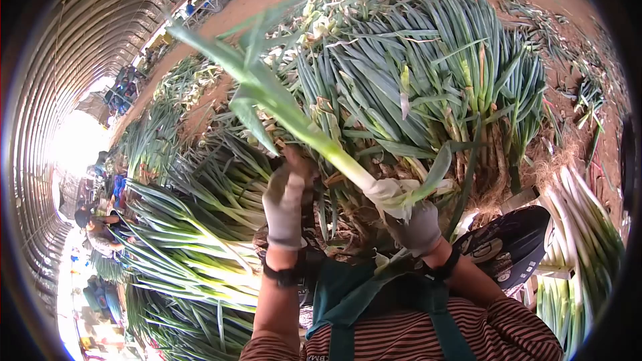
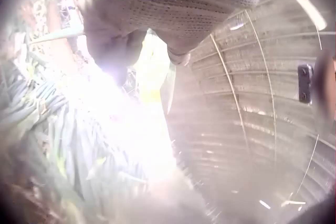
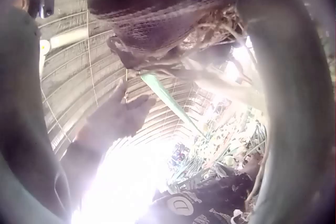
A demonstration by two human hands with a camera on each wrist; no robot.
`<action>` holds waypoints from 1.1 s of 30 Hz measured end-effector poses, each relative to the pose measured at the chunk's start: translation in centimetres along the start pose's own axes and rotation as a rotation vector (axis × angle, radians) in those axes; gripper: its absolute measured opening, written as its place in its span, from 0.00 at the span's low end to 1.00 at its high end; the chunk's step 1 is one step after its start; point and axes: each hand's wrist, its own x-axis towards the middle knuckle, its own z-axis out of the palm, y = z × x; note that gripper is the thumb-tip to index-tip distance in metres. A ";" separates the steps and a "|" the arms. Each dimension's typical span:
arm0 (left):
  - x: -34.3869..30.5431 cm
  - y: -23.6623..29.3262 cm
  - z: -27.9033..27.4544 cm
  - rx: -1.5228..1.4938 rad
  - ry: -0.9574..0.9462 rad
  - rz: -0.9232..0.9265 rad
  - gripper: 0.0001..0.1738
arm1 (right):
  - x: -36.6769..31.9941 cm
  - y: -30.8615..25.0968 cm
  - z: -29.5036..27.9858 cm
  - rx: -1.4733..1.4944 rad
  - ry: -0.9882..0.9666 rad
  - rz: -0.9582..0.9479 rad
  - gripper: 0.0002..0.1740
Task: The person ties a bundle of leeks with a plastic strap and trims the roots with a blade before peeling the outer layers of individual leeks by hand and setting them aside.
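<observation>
Both hands wear pale knit gloves. My right hand [image 1: 416, 228] grips a large green onion [image 1: 309, 132] near its white root end, where loose pale skin [image 1: 394, 195] hangs. Its long green leaves slant up and to the left across the head view. In the right wrist view, stringy roots [image 3: 223, 27] show beside the glove. My left hand [image 1: 284, 202] is raised just left of the stalk, fingers pointing up and apart from it. That same hand shows with spread fingers in the right wrist view. Glare washes out much of the left wrist view.
A big heap of green onions [image 1: 401, 73] stands in front, with another pile [image 1: 194, 227] at the left. More stalks with white ends [image 1: 582, 220] lie at the right. A dark round object [image 1: 505, 244] sits beside my right forearm. People [image 1: 100, 230] work along the far left.
</observation>
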 end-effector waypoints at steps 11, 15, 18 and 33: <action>2.5 -0.5 2.8 -0.662 0.010 -0.109 0.17 | 0.1 1.8 -0.3 1.086 -0.712 0.198 0.28; 3.1 -1.4 2.3 -0.664 -0.040 -0.169 0.18 | -0.9 -0.2 1.6 0.632 -0.357 -0.014 0.20; 3.1 -1.8 3.6 -0.670 0.046 -0.143 0.17 | -1.9 -0.5 2.2 0.370 -0.359 0.077 0.17; -5.9 -5.2 2.1 0.043 -0.148 -0.299 0.14 | -0.7 2.8 2.0 -0.231 -0.023 0.028 0.14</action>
